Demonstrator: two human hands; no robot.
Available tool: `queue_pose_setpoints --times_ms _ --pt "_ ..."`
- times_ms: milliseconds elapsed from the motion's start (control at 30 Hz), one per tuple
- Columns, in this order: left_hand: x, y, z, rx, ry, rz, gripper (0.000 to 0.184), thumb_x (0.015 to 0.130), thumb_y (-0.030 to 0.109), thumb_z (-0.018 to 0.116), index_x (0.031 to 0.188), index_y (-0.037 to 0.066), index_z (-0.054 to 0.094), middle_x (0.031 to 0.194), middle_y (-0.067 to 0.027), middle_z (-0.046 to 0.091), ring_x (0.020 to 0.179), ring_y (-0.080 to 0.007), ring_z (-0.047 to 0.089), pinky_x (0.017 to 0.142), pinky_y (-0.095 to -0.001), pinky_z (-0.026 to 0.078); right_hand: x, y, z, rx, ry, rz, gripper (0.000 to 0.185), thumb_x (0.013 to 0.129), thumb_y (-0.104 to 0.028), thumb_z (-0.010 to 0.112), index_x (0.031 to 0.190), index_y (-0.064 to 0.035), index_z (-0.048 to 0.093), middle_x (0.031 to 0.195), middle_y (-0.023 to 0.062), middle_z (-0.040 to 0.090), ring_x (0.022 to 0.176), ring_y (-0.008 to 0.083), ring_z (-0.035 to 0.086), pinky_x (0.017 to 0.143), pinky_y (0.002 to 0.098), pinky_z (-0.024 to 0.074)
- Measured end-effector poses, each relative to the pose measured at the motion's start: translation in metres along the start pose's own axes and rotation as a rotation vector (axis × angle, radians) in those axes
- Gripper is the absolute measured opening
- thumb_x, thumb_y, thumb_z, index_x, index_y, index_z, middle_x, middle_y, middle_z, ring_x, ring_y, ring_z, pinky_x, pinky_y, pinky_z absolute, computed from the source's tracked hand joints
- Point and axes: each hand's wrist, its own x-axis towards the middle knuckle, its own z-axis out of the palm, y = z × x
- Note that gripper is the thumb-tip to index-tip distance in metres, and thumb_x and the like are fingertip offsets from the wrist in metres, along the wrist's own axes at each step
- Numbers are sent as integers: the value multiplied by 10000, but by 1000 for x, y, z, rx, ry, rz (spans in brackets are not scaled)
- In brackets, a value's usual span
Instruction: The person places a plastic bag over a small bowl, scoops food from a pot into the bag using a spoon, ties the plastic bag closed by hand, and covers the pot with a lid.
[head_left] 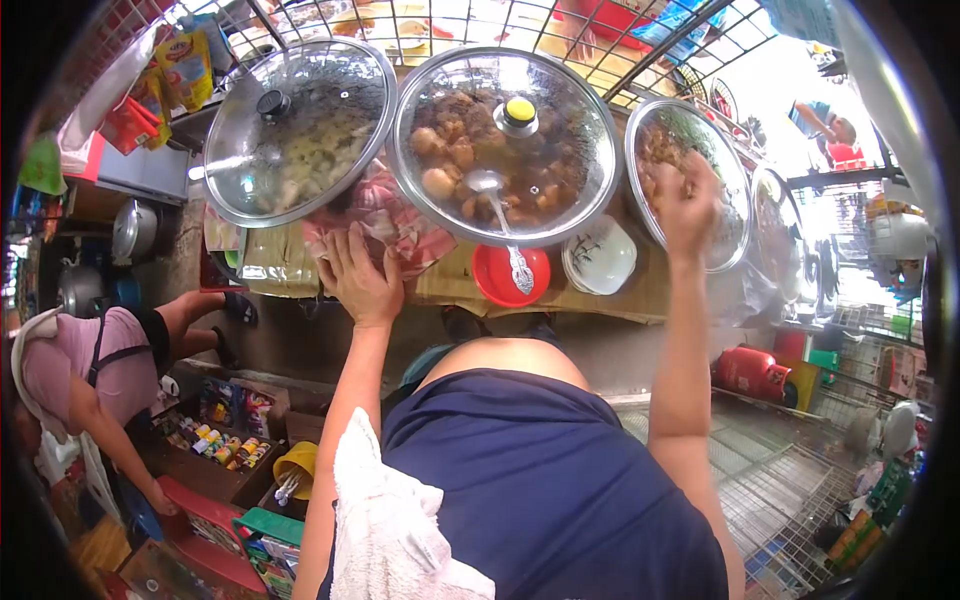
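Left hand [360,280]: grip spread, fingers resting on pink-and-white bundle [415,237], located on desk [590,307] at the near side, between left lid [310,140] and middle lid [560,150]. Right hand [688,205]: grip curled over right lid [727,165], slightly blurred; cannot tell whether it holds anything. Spoon [497,210] overlaps middle lid, handle end over red bowl [488,275]. White dish [603,255] just beside bowl.

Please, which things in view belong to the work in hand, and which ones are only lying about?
Seemingly in use:
pink-patterned bundle, under the left hand
third glass lid from left, by the blurred right hand

Apparently lying about:
red gas cylinder
yellow bucket
small bottles
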Motion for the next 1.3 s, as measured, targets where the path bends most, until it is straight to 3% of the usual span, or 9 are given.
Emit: queue_pose_setpoints --times_ms 67,200,300,533,600,800,967,1167,1300 --pt "-1 -1 1 -3 1 5 665 933 485 566 1419 36 496 1446 -245 496 1406 -409 397 1140 -605 221 5 -66 28 162 -110 -185 568 847 -469 740 1223 -50 667 947 129 721 884 305 692 847 450 522" --pt "-1 0 1 -14 11 9 663 930 482 570 1417 37 500 1446 -242 500 1410 -406 394 1135 -608 228 18 -135 87 -133 -366 -399 612 820 -602 698 1135 -77 704 968 176 735 898 328 713 794 452 517" --pt "0 -3 3 -20 26 15 645 925 472 575 1405 46 513 1439 -233 509 1409 -399 398 1133 -605 236 35 -141 106 -79 -569 -236 544 809 -564 726 1074 -89 724 927 180 741 859 341 722 771 440 543" --pt "0 0 1 -22 76 28 574 908 430 587 1363 81 555 1397 -206 544 1392 -383 416 1128 -591 235 54 -154 67 -117 -370 -458 483 823 -536 710 937 -67 734 822 173 724 765 335 719 724 444 550" --pt "2 2 -2 -47 83 15 572 907 432 589 1358 81 560 1394 -202 549 1390 -380 419 1127 -588 233 71 -158 34 -92 -443 -352 436 817 -472 754 937 -54 730 771 119 710 701 239 700 679 377 540" --pt "3 2 -4 -78 93 25 566 906 438 592 1348 84 571 1387 -197 556 1386 -371 427 1124 -582 233 96 -131 3 63 -379 -270 439 795 -524 741 959 -116 761 796 84 744 743 216 722 723 382 559" --pt "3 3 -3 -52 88 13 555 910 432 590 1343 86 575 1389 -195 553 1382 -375 433 1116 -580 250 72 -138 32 -15 -401 -325 467 779 -581 729 922 -137 752 783 122 721 736 305 711 718 421 555" --pt "2 3 -2 -12 58 14 540 930 424 571 1349 84 571 1397 -194 545 1381 -378 437 1105 -576 278 49 -148 75 25 -406 -378 497 781 -555 707 895 -74 748 735 159 718 709 311 720 707 420 571" --pt "2 5 -5 -36 61 15 541 931 426 569 1348 81 574 1396 -189 547 1380 -377 438 1118 -579 268 44 -139 106 31 -421 -373 461 755 -543 728 921 -115 769 694 147 706 677 310 714 702 410 569"
